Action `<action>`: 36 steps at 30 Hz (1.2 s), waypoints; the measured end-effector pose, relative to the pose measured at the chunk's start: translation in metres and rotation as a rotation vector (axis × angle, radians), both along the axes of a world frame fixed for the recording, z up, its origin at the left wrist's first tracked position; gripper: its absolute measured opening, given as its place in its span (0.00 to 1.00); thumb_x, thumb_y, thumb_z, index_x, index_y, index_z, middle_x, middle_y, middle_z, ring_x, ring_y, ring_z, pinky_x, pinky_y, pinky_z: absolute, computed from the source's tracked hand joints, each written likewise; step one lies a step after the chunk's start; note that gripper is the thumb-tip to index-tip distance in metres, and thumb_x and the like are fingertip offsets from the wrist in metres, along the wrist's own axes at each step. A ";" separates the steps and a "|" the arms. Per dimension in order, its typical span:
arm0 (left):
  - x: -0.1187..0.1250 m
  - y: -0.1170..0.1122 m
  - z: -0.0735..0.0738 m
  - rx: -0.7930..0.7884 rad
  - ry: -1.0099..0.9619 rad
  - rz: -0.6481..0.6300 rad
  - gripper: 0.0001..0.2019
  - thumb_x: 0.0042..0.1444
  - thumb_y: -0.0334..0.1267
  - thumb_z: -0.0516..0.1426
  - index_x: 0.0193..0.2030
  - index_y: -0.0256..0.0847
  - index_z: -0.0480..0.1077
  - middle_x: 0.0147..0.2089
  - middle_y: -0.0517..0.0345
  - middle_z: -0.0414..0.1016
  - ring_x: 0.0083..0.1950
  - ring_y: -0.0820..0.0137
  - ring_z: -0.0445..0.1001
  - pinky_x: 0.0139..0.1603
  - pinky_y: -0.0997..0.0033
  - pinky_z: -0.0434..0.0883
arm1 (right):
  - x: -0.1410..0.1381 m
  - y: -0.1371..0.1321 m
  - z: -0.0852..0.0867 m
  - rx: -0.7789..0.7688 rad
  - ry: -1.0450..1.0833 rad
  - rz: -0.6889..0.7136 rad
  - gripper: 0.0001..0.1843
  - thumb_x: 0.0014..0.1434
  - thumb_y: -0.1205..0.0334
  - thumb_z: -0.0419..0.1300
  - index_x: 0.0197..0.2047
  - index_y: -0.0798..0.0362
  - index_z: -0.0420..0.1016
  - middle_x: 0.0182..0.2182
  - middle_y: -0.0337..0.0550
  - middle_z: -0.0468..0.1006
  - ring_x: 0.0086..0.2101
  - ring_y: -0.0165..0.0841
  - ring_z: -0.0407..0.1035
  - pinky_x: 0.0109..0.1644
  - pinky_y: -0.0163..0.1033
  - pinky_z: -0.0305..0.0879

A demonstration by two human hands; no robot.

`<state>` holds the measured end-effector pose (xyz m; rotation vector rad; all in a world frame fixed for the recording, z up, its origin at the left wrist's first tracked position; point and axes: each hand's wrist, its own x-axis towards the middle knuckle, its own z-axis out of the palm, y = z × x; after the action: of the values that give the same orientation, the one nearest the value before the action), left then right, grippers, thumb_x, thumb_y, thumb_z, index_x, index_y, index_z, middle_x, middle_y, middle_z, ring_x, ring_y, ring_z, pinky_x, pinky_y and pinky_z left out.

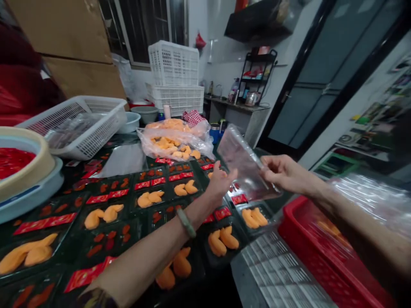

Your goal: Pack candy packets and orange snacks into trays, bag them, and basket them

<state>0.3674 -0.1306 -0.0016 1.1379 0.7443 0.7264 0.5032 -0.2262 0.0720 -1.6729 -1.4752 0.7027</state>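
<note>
My right hand pinches the edge of a thin, clear rectangular plastic lid, tilted above the far right end of the table. My left hand, with a bangle on its wrist, has its fingers apart beside the lid; whether it touches the lid I cannot tell. Below lie rows of dark compartment trays. A tray near the lid holds two curved orange pieces and a red packet. More orange pieces sit in the tray nearer me.
A clear bag of orange pieces lies at the table's back. Left stand a white basket and a round tub of red packets. At right are a red basket, a white crate and stacked clear plastic.
</note>
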 end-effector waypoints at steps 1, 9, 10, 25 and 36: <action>0.013 -0.006 -0.002 0.065 0.072 0.010 0.36 0.50 0.42 0.60 0.64 0.40 0.50 0.53 0.44 0.66 0.44 0.67 0.70 0.39 0.71 0.68 | 0.015 -0.003 -0.001 0.005 -0.163 -0.040 0.15 0.47 0.59 0.58 0.18 0.51 0.55 0.12 0.31 0.59 0.14 0.23 0.55 0.18 0.30 0.47; 0.074 -0.008 -0.045 0.736 0.281 -0.085 0.13 0.51 0.29 0.52 0.44 0.35 0.70 0.41 0.51 0.72 0.43 0.68 0.69 0.46 0.67 0.67 | 0.081 -0.018 -0.043 -0.229 -1.177 -0.177 0.09 0.58 0.63 0.48 0.29 0.53 0.66 0.24 0.45 0.73 0.26 0.34 0.67 0.26 0.37 0.45; 0.079 -0.007 -0.051 0.827 0.337 -0.095 0.13 0.51 0.28 0.51 0.42 0.35 0.71 0.41 0.51 0.73 0.43 0.67 0.69 0.47 0.66 0.66 | 0.080 -0.025 -0.048 -0.233 -1.171 -0.153 0.09 0.58 0.62 0.48 0.30 0.52 0.66 0.24 0.45 0.74 0.26 0.34 0.68 0.26 0.37 0.44; 0.228 0.040 -0.072 1.413 0.848 -0.510 0.09 0.51 0.28 0.54 0.36 0.35 0.75 0.45 0.43 0.71 0.49 0.58 0.68 0.46 0.62 0.67 | 0.145 -0.069 -0.070 -0.105 -1.094 -0.401 0.15 0.57 0.55 0.46 0.22 0.50 0.54 0.16 0.41 0.65 0.18 0.32 0.59 0.25 0.37 0.42; 0.153 0.124 -0.057 1.222 0.907 -0.200 0.15 0.51 0.32 0.53 0.45 0.35 0.74 0.43 0.48 0.74 0.47 0.62 0.71 0.49 0.68 0.67 | 0.152 0.031 -0.151 -0.400 -0.544 0.003 0.22 0.50 0.62 0.59 0.15 0.54 0.50 0.14 0.31 0.52 0.21 0.24 0.51 0.24 0.33 0.41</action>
<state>0.5200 -0.0064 -0.0587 2.7172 0.8996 0.4264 0.6555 -0.1948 -0.0786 -2.3005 -1.7862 0.5959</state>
